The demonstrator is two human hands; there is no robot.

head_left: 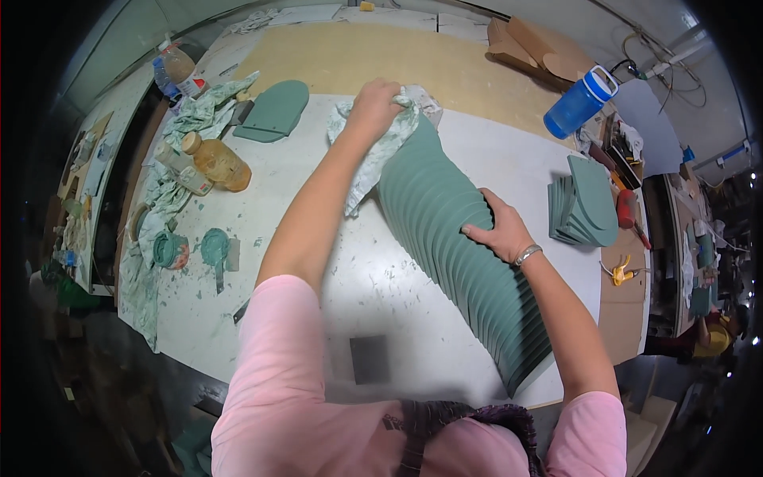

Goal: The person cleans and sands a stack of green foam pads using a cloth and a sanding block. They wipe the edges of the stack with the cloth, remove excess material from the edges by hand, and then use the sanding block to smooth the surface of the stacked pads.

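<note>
A long row of thin green rounded panels leans overlapped across the white table, from the far middle down to the near right. At its far end my left hand is closed on a crumpled pale cloth, which lies against the farthest panels and hangs down on their left side. My right hand rests partway along the row, thumb and fingers spanning the panels' upper edges. Fingertips of this hand are partly hidden at the far side. On the bare tabletop left of the row's near end lies a small dark grey rectangular pad.
A smaller stack of green panels stands at right, near a red-handled tool and a yellow clamp. A blue bottle is beyond. Left are one green panel, an amber bottle, a putty tub and rags.
</note>
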